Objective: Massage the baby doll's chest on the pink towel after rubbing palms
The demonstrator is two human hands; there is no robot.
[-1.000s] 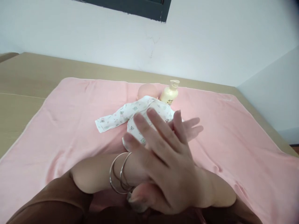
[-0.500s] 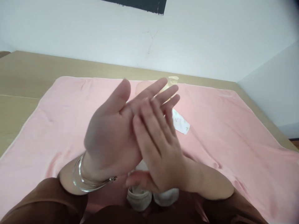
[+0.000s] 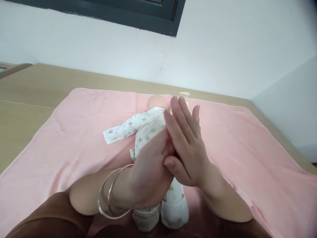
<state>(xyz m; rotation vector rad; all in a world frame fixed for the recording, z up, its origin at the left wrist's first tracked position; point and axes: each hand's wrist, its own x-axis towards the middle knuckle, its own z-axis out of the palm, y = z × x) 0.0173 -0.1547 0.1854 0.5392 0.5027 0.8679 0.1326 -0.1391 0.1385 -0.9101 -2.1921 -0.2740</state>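
My left hand [image 3: 151, 168], with two silver bangles [image 3: 110, 191] on its wrist, is pressed palm to palm against my right hand [image 3: 188, 142]. The right fingers lie stretched out and flat, hiding most of the left ones. Nothing shows between the palms. Below both hands a baby doll [image 3: 156, 102] lies on its back in a white top with small printed figures [image 3: 146, 132]. One sleeve [image 3: 121, 130] spreads out to the left; the other side is covered by my hands. Its white-covered feet [image 3: 175, 213] point towards me.
A pink blanket [image 3: 81, 132] lies under the doll on a light wooden surface [image 3: 81, 76]. Beyond the doll's head stands a pale yellow pump bottle [image 3: 184, 95], mostly hidden. A white wall [image 3: 218, 59] with a dark frame [image 3: 138, 19] rises behind.
My left hand has turned from palm up to upright and moved right, against the right hand. The view has tilted up slightly, and more of the doll's top shows.
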